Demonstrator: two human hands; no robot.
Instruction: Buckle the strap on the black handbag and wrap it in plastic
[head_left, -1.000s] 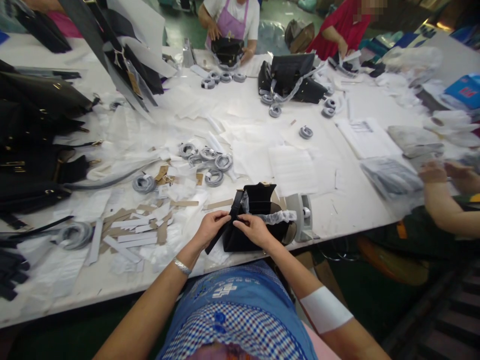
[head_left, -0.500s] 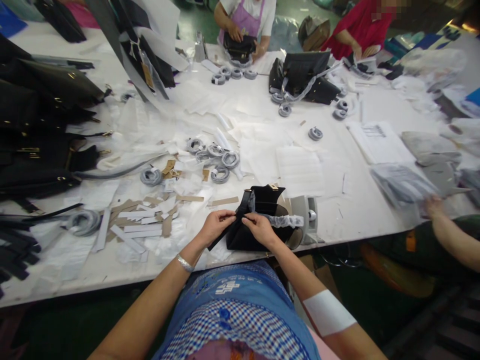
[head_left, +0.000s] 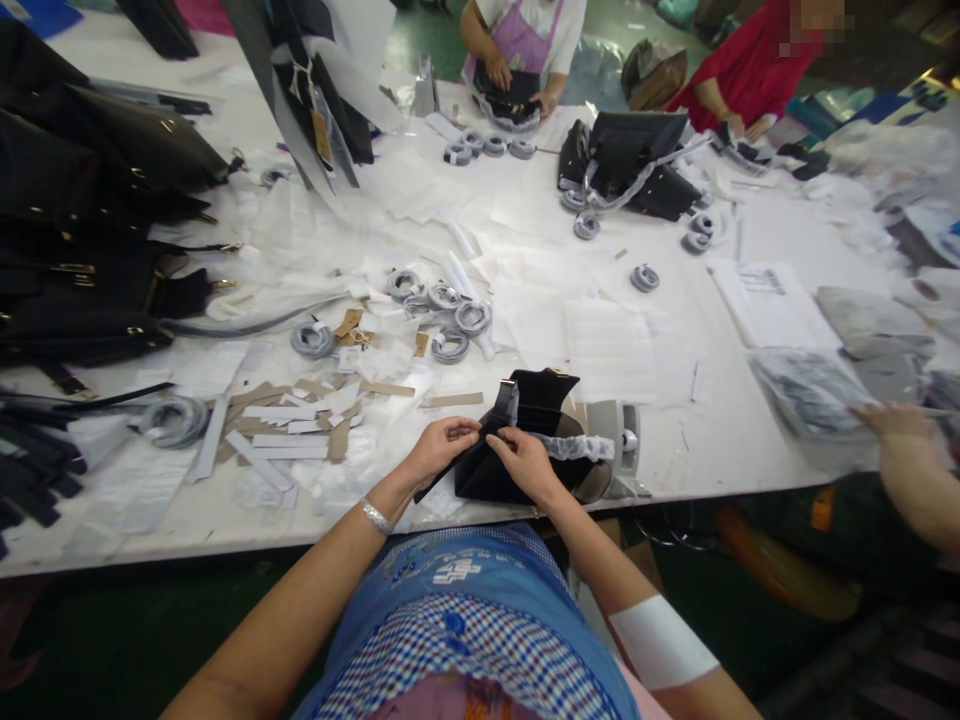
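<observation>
I have the left hand (head_left: 441,448) pinched, fingers curled over the thumb; the right hand (head_left: 526,464) is just beside that grip, thumb and fingers drawn together, tips toward the left's; the left forearm (head_left: 307,585) slants down and left from the grip, the right forearm (head_left: 596,555) down and right.

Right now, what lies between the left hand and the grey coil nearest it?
In the head view, a flat brown strip lies between the left hand and that grey coil.
</observation>
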